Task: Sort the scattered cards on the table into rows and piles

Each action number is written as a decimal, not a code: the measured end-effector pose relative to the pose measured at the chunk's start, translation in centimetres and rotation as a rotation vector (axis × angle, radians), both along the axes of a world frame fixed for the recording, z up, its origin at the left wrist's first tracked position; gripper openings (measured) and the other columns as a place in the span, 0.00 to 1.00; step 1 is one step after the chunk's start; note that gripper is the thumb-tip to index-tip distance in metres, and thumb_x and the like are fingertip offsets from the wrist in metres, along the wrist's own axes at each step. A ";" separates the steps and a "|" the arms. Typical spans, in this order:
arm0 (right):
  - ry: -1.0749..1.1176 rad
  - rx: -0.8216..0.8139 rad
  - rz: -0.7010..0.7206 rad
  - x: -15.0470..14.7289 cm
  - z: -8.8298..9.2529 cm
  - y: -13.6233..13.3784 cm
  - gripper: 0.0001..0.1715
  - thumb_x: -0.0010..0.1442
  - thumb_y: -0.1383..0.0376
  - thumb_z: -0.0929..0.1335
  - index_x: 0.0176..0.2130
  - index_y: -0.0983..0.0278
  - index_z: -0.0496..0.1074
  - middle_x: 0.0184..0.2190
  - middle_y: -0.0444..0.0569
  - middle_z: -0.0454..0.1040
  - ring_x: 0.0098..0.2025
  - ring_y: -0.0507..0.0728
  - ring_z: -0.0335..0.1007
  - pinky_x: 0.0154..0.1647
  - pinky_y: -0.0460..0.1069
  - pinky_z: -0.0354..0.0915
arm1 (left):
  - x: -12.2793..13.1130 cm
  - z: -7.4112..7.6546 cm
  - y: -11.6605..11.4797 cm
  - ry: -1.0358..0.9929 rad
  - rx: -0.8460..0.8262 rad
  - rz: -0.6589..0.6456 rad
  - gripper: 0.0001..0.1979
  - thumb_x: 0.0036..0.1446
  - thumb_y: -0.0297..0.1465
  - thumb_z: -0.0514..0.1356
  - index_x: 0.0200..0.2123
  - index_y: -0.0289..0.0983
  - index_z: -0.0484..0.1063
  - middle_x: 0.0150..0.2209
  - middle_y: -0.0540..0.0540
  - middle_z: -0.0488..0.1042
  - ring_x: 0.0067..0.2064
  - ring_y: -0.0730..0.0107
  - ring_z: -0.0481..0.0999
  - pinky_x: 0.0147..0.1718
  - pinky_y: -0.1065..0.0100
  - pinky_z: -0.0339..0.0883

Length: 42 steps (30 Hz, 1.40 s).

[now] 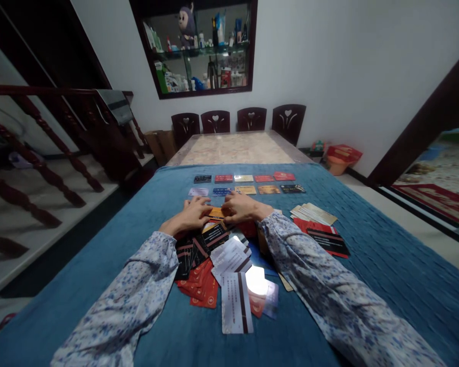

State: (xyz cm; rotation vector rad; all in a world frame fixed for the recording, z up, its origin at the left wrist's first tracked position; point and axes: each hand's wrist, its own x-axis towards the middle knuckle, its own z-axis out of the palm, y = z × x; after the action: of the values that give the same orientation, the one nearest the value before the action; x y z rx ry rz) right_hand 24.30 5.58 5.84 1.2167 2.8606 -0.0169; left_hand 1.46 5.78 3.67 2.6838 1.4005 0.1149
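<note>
An orange card (215,213) lies between my two hands, above the far edge of a loose card pile. My left hand (191,213) has its fingers closed at the card's left end. At the right end, the curled fingers of my right hand (241,207) grip it. The pile nearer me has black cards (214,235), red cards (203,285), silver-grey cards (236,306) and a blue piece (260,259), partly under my right sleeve. Beyond my hands, two rows of cards include a blue card (222,192), a gold card (245,190) and a black card (202,179).
Fanned pale cards (314,213) and a black card (329,240) over red ones lie right of my right forearm. A blue cloth (137,265) covers the near table; its marble top (233,148) shows beyond. Dark chairs (251,119) stand at the far end, a railing (34,153) at left.
</note>
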 end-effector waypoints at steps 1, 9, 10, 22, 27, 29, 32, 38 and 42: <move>0.011 0.002 0.014 0.1 -0.2 0.3 0.21 0.60 0.51 0.72 0.44 0.64 0.82 0.50 0.59 0.78 0.54 0.66 0.67 0.47 0.53 0.60 | -0.1 0.0 0.0 -0.012 0.001 -0.022 0.14 0.62 0.32 0.60 0.49 0.41 0.81 0.65 0.40 0.70 0.66 0.43 0.61 0.61 0.44 0.57; 0.096 -0.009 0.122 1.1 -0.7 1.6 0.14 0.60 0.59 0.71 0.40 0.63 0.83 0.41 0.54 0.81 0.45 0.59 0.71 0.49 0.51 0.61 | -0.6 0.4 0.3 -0.038 -0.003 -0.166 0.10 0.63 0.35 0.61 0.39 0.37 0.81 0.54 0.40 0.77 0.60 0.48 0.65 0.58 0.49 0.58; 0.097 -0.007 0.126 1.2 -0.7 1.6 0.14 0.60 0.59 0.71 0.40 0.63 0.83 0.41 0.54 0.81 0.45 0.59 0.71 0.50 0.51 0.61 | -0.6 0.3 0.4 -0.045 0.002 -0.181 0.09 0.63 0.34 0.61 0.37 0.37 0.81 0.53 0.40 0.77 0.59 0.49 0.66 0.58 0.50 0.59; 0.143 -0.023 0.171 1.5 -0.8 1.7 0.13 0.57 0.64 0.72 0.41 0.64 0.84 0.43 0.55 0.82 0.46 0.61 0.74 0.53 0.53 0.63 | -0.5 1.2 0.1 -0.077 -0.003 -0.265 0.10 0.61 0.30 0.61 0.29 0.38 0.79 0.45 0.43 0.80 0.55 0.55 0.70 0.56 0.56 0.62; 0.189 -0.027 0.168 1.8 -0.7 2.0 0.12 0.58 0.65 0.71 0.41 0.63 0.85 0.41 0.53 0.84 0.44 0.60 0.76 0.53 0.52 0.64 | -0.5 1.7 0.3 -0.116 -0.014 -0.276 0.10 0.61 0.30 0.62 0.28 0.37 0.79 0.36 0.44 0.79 0.45 0.61 0.73 0.50 0.62 0.65; 0.219 -0.029 0.159 1.8 -0.6 2.0 0.12 0.59 0.66 0.71 0.41 0.63 0.85 0.40 0.52 0.84 0.44 0.60 0.75 0.51 0.51 0.64 | -0.7 1.9 0.4 -0.145 -0.029 -0.280 0.10 0.61 0.30 0.60 0.29 0.37 0.80 0.33 0.45 0.78 0.40 0.65 0.74 0.45 0.66 0.65; 0.269 -0.005 0.133 1.9 -0.4 1.9 0.12 0.60 0.66 0.70 0.40 0.64 0.85 0.40 0.53 0.84 0.44 0.60 0.74 0.47 0.50 0.63 | -0.9 2.2 0.3 -0.206 -0.048 -0.254 0.12 0.61 0.31 0.59 0.28 0.36 0.80 0.30 0.46 0.77 0.35 0.68 0.73 0.39 0.68 0.65; 0.293 0.055 0.056 1.6 0.1 1.2 0.15 0.64 0.65 0.67 0.41 0.64 0.85 0.38 0.55 0.83 0.43 0.60 0.72 0.41 0.49 0.60 | -1.1 2.5 0.1 -0.295 -0.024 -0.178 0.15 0.63 0.32 0.58 0.29 0.36 0.81 0.31 0.46 0.79 0.35 0.67 0.76 0.39 0.68 0.67; 0.293 0.071 0.012 1.5 0.1 1.1 0.16 0.66 0.66 0.66 0.46 0.63 0.84 0.40 0.54 0.83 0.45 0.60 0.72 0.41 0.49 0.58 | -1.2 2.4 0.2 -0.319 0.013 -0.164 0.12 0.61 0.30 0.58 0.33 0.36 0.82 0.34 0.45 0.82 0.37 0.65 0.78 0.41 0.67 0.69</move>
State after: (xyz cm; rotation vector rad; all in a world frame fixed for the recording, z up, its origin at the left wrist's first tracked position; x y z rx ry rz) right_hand 25.77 6.67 5.93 1.3101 3.1420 -0.1026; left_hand 0.30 5.96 6.03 2.6283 1.0860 0.5126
